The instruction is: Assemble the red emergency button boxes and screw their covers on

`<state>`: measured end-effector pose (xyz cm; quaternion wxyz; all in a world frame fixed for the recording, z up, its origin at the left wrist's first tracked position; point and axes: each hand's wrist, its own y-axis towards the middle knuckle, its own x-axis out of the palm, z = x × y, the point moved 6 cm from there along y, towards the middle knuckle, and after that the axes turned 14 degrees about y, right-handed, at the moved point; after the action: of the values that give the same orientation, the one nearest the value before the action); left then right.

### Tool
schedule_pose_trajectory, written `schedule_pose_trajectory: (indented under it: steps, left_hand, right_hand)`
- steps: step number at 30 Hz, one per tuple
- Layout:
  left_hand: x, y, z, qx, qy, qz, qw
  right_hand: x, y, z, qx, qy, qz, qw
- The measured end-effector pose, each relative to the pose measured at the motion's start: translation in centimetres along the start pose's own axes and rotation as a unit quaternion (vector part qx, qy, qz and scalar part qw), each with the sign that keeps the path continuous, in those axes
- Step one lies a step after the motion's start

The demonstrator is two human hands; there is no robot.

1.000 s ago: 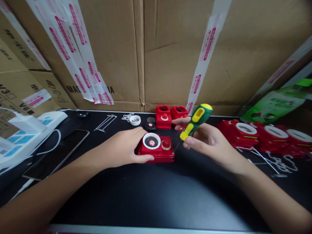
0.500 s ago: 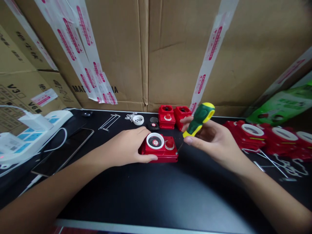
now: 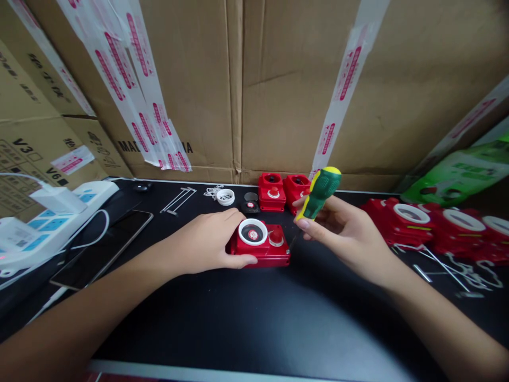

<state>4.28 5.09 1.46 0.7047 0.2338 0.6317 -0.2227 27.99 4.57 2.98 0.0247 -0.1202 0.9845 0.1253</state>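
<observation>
A red plastic unit with a white ring and a red button lies on the black table. My left hand grips its left end, thumb along the front edge. My right hand holds a green and yellow screwdriver by the handle, tilted, with its thin tip down at the unit's right front corner.
Two more red units stand behind, beside a white ring and a small black part. Several red units and metal pins lie at the right. A phone and a white power strip lie left. Cardboard boxes wall the back.
The screwdriver handle has swung a little to the left and more upright in my right hand. My left hand and the red unit have stayed in place.
</observation>
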Motion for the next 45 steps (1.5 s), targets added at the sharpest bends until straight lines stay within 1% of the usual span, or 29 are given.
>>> schedule_pose_trajectory:
  steps: [3, 8, 16, 22, 25, 27, 29, 31, 33, 35, 36, 39, 45]
  left_hand:
    - [0.0, 0.0, 0.0, 0.000, 0.003, -0.002, 1.000]
    - [0.0, 0.0, -0.1, -0.002, 0.005, -0.001, 1.000]
    - [0.1, 0.0, 0.1, 0.000, 0.007, -0.006, 1.000]
    - [0.0, -0.1, 0.1, 0.005, 0.016, 0.004, 1.000]
    - [-0.1, -0.1, 0.1, 0.004, 0.017, 0.006, 1.000]
    - [-0.1, -0.1, 0.1, 0.001, 0.016, 0.005, 1.000]
    - [0.0, -0.1, 0.1, 0.001, 0.013, 0.005, 1.000]
    - [0.0, 0.0, 0.2, 0.001, 0.013, 0.004, 1.000]
    - [0.0, 0.0, 0.3, -0.004, 0.014, 0.004, 1.000]
    - [0.0, 0.0, 0.5, -0.013, 0.016, 0.004, 1.000]
    - [0.0, -0.1, 0.5, -0.017, 0.015, 0.003, 1.000]
    - [-0.1, -0.2, 0.6, -0.025, 0.006, 0.005, 1.000]
    - [-0.2, -0.2, 0.7, -0.037, -0.006, 0.011, 0.999]
  right_hand:
    - [-0.1, -0.1, 0.2, -0.012, 0.003, 0.003, 1.000]
    - [0.3, -0.1, -0.4, -0.039, 0.033, -0.003, 0.999]
    - [0.6, -0.3, -0.8, -0.054, 0.052, -0.020, 0.997]
    - [0.6, -0.7, -1.1, -0.058, 0.050, -0.010, 0.997]
    - [0.2, -0.7, -1.3, -0.075, 0.018, 0.000, 0.997]
    - [-0.3, -0.6, -1.7, -0.095, -0.039, 0.020, 0.995]
    - [-0.6, -0.4, -2.0, -0.094, -0.115, 0.023, 0.989]
    - [-0.3, -0.2, -1.8, -0.057, -0.194, -0.016, 0.979]
    - [0.3, -0.1, -1.1, -0.004, -0.255, -0.085, 0.963]
    - [0.9, -0.2, -0.5, 0.037, -0.293, -0.140, 0.945]
    - [1.2, -0.2, -0.2, 0.048, -0.305, -0.158, 0.938]
    - [1.5, -0.2, 0.3, 0.056, -0.329, -0.175, 0.926]
    - [1.6, -0.2, 0.9, 0.075, -0.336, -0.176, 0.922]
